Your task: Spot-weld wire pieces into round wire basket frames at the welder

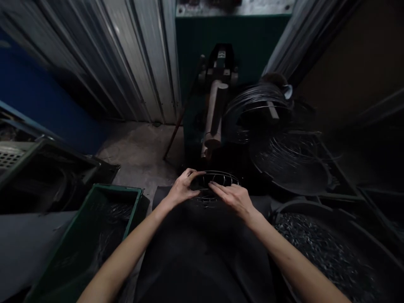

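Deep shadow beyond the hands swallows the base of the machine bars [216,111], and the lower wires of the round wire frame [224,173] blend into the dark apron [205,252] beneath it, so its far underside cannot be made out. The left hand [184,187] grips the frame's left side, index finger along the upper ring and thumb lower down; the right hand [232,195] holds the right side, its index finger stretched inward across the wires while its thumb is hard to discern. The frame sits between the two hands, above the lap: thin, shiny wire, an upper ring joined by short curved ribs to fainter rings below, its outline broken by the fingers. Just beyond it, the blunt end of the lower bar points toward the hands, with a narrow dark gap between. Ahead and to the left of the left hand, bare concrete floor [132,143] reaches a corrugated wall [126,50]; nearer, a green crate [118,186] edges that forearm. A tub [312,205] of small metal pieces bounds the right forearm, and a wire coil [255,94] stands ahead and to the right, beside the bars.
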A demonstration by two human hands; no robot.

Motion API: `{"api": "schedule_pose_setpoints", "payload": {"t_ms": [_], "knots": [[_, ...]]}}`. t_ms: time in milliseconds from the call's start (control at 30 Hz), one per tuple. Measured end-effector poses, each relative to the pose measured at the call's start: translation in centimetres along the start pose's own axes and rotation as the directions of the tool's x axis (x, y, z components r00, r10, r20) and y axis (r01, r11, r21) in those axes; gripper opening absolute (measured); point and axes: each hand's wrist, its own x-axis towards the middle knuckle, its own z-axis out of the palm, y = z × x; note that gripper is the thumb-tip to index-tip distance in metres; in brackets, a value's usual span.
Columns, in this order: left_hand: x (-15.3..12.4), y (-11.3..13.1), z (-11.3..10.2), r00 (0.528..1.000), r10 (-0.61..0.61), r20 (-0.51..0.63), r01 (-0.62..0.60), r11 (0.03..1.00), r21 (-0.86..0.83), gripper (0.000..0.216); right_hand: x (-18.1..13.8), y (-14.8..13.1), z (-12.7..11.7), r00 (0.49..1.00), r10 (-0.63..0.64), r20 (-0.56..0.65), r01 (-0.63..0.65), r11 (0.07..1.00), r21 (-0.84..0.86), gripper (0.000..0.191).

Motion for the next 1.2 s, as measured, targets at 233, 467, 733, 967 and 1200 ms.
{"api": "schedule_pose_setpoints", "payload": {"t_ms": [233,467,733,967,1200], "knots": [[0.0,-1.2,-0.6,0.999,0.04,-0.03,-0.039,0.999,0.009,0.06,1.2,1.3,0.9,0.983,-0.13,-0.13,0.128,0.992,-0.021,0.031],[0.5,-2.1,-0.8,0.999,0.045,-0.03,-0.043,0.997,0.071,0.061,1.9,1.8,1.6,0.98,-0.141,-0.142,0.138,0.99,-0.029,0.026],[1.1,-2.4,-0.7,0.996,0.061,-0.066,-0.055,0.994,0.09,0.06,2.3,2.2,1.5,0.976,-0.163,-0.144,0.149,0.984,-0.103,0.026],[2.1,-3.4,-0.7,0.993,0.077,-0.089,-0.065,0.989,0.131,0.06,2.9,3.1,2.7,0.983,-0.148,-0.105,0.132,0.981,-0.142,0.028],[3.0,-4.1,-1.0,0.989,0.104,-0.103,-0.081,0.975,0.208,0.061,3.7,3.6,3.2,0.981,-0.16,-0.108,0.142,0.977,-0.158,0.028]]}}
